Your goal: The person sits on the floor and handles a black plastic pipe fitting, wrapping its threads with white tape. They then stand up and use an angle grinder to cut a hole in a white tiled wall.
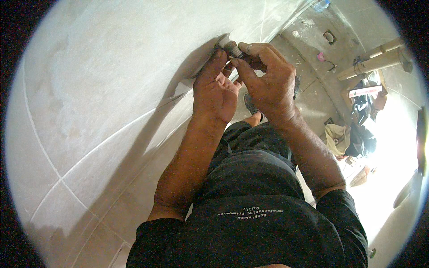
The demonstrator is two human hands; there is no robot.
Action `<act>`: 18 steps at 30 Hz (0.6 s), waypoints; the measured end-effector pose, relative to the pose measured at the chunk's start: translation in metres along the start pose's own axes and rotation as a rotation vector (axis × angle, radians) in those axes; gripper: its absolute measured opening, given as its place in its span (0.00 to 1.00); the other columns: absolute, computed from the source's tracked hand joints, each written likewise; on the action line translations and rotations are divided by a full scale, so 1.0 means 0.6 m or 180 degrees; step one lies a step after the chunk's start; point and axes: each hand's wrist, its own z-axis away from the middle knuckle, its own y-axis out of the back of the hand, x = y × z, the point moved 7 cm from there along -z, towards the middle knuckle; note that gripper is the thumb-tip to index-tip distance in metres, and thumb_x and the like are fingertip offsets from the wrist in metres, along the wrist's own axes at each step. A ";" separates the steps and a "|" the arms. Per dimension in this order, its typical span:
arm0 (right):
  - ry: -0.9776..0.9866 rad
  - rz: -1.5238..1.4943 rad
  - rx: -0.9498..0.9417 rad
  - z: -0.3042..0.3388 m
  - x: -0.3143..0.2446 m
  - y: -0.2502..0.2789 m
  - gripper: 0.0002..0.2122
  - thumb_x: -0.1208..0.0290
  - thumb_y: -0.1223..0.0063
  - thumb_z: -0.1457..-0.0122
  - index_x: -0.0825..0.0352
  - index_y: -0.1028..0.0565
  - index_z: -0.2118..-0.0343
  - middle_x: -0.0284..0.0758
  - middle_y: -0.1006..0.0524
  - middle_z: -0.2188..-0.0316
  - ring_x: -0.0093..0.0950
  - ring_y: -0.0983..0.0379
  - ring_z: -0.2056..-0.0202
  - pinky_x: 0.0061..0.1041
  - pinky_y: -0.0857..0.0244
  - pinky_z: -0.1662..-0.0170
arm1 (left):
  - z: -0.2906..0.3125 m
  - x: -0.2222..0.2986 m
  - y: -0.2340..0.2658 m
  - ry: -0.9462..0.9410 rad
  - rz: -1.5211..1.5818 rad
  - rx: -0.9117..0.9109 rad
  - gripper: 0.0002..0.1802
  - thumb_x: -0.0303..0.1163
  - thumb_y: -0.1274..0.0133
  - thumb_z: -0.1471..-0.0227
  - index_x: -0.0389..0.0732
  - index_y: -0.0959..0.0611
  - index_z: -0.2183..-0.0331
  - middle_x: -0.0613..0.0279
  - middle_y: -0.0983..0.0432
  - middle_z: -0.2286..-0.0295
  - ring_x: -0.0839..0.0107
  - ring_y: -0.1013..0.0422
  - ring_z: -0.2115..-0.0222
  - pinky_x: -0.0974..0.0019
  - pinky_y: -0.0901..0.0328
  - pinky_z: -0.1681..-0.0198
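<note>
A small grey threaded metal fitting (229, 46) sticks out of the pale tiled wall (111, 89). My right hand (268, 82) pinches the fitting's outer end between thumb and fingers. My left hand (216, 89) is raised just below it, palm showing, its fingertips touching the fitting near the wall. Both forearms come up from the lower edge, over my dark shirt and trousers.
Below lies a dusty concrete floor (313, 27) with a square floor drain (330, 36), a small pink object (320, 56) and wooden poles (375, 60). Bags and clutter (357, 129) lie at right in bright light. A blue bottle (321, 5) rests at the top.
</note>
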 end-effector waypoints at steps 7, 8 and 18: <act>-0.1136 -0.0672 -0.0231 0.006 0.020 -0.012 0.11 0.72 0.35 0.43 0.72 0.18 0.60 0.40 0.17 0.69 0.23 0.20 0.68 0.23 0.26 0.64 | 0.000 -0.002 0.003 0.0094 0.0065 0.0035 0.16 0.40 0.38 0.43 0.49 0.17 0.54 0.70 0.22 0.55 0.70 0.31 0.51 0.50 0.45 0.41; -0.1271 -0.0818 -0.0263 0.007 0.024 -0.015 0.11 0.72 0.36 0.42 0.73 0.19 0.59 0.39 0.16 0.69 0.23 0.20 0.68 0.23 0.26 0.64 | -0.001 -0.003 0.002 0.0141 0.0128 0.0016 0.16 0.40 0.38 0.43 0.48 0.17 0.54 0.69 0.22 0.55 0.70 0.31 0.52 0.51 0.44 0.41; -0.1404 -0.1125 -0.0058 0.019 0.025 -0.028 0.14 0.67 0.34 0.42 0.72 0.20 0.59 0.37 0.16 0.69 0.21 0.20 0.68 0.23 0.26 0.63 | 0.000 0.004 -0.010 0.0439 0.0161 0.0059 0.15 0.38 0.39 0.42 0.45 0.17 0.55 0.65 0.21 0.58 0.70 0.27 0.55 0.57 0.40 0.44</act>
